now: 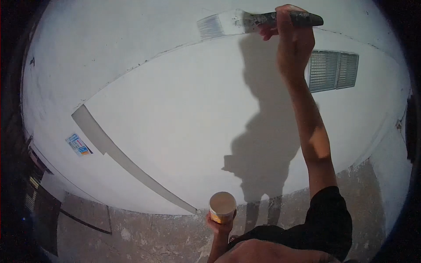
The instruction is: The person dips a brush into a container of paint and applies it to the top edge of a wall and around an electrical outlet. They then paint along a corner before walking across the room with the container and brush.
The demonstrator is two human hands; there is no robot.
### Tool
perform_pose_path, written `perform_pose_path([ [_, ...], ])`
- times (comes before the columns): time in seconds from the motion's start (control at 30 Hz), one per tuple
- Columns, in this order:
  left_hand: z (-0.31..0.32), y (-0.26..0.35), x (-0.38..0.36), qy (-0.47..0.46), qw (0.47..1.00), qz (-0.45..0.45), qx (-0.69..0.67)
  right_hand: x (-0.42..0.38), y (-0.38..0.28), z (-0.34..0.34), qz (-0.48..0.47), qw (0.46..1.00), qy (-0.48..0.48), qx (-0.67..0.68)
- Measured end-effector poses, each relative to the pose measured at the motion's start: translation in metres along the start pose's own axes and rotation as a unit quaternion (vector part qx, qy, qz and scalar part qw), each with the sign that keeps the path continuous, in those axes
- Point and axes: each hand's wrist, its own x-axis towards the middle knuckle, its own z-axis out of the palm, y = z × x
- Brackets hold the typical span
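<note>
My right hand (294,44) is raised high, its fingers closed round the dark handle of a wide paintbrush (232,23). The brush points left, and its pale, paint-coated bristles lie at the upper part of the white wall (184,109), close to a cracked line; whether they touch cannot be made out. Low in the view, my left hand (222,224) grips a paint cup (222,205) with a yellow-orange label from beneath. Its open top faces up and shows a pale content. Part of the left hand is hidden by the cup.
A louvred vent window (333,71) is set in the wall at the right. A grey strip (131,164) runs diagonally down the left side, beside a small colourful sticker (79,144). Below lies a rough, stained floor (166,232). A person's shadow falls across the wall.
</note>
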Motion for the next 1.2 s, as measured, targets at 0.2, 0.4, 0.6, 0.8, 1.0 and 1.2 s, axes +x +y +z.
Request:
perform_pose_path([
  [0.2, -0.009, -0.005, -0.003, 0.021, 1.000, -0.010, -0.004, 0.011, -0.012, -0.006, 0.026, 0.999, 0.043, -0.018],
  [0.4, -0.002, -0.009, -0.004, 0.034, 0.999, -0.002, 0.012, 0.003, -0.003, 0.005, 0.042, 0.998, -0.002, 0.052],
  [0.6, -0.002, -0.012, -0.004, 0.028, 0.999, 0.015, 0.014, 0.008, -0.006, -0.015, -0.046, 0.999, 0.005, -0.019],
  [0.8, 0.011, -0.013, -0.010, 0.008, 0.999, 0.039, 0.019, 0.006, -0.020, -0.001, 0.018, 0.999, -0.041, -0.001],
  [1.0, 0.011, -0.010, -0.012, 0.001, 1.000, 0.016, 0.013, 0.005, -0.018, -0.030, 0.025, 0.999, 0.027, -0.019],
  [1.2, 0.009, -0.015, -0.010, 0.020, 1.000, 0.009, 0.000, 0.011, -0.025, -0.015, 0.024, 1.000, 0.005, -0.016],
])
